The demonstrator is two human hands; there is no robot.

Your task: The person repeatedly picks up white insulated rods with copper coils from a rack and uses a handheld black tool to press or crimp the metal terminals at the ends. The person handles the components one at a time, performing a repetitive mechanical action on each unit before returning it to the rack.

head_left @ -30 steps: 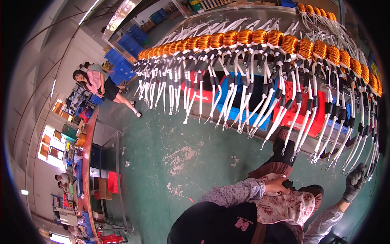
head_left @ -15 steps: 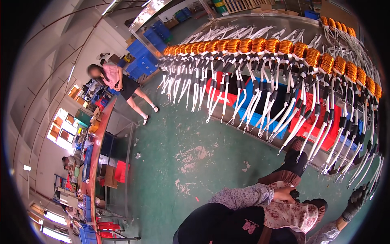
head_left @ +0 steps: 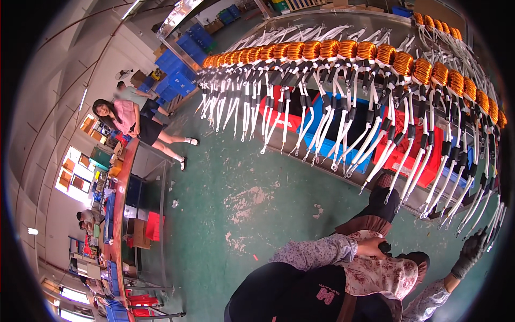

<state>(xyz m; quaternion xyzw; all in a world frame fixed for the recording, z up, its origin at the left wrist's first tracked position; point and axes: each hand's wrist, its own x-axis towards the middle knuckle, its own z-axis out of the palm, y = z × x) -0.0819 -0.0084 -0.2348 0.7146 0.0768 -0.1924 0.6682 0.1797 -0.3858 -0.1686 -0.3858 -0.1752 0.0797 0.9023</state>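
My left hand [head_left: 370, 247] is bare and held in front of my body, its fingers closed around a small black thing [head_left: 384, 247] that I cannot make out. My right hand [head_left: 469, 256] wears a dark grey glove, and its fingers are stretched out toward the lowest of the white leads [head_left: 492, 228] at the far right. Whether the fingertips touch those leads, I cannot tell. Copper-wound coils [head_left: 385, 54] stand in a long row along the table edge. From them hang white-sleeved leads with black sleeve sections and metal lugs at their ends.
Beneath the hanging leads sit a blue bin [head_left: 351, 156] and red bins [head_left: 410, 161]. A metal table [head_left: 300, 21] carries the coils. On the left runs a long workbench [head_left: 119, 214] with boxes. Two people stand beyond its far end; one wears a pink top [head_left: 124, 115].
The view has shifted slightly, so the coil row sits further up and left. My right gloved hand has risen nearer the leads. A second person shows more fully behind the one in pink.
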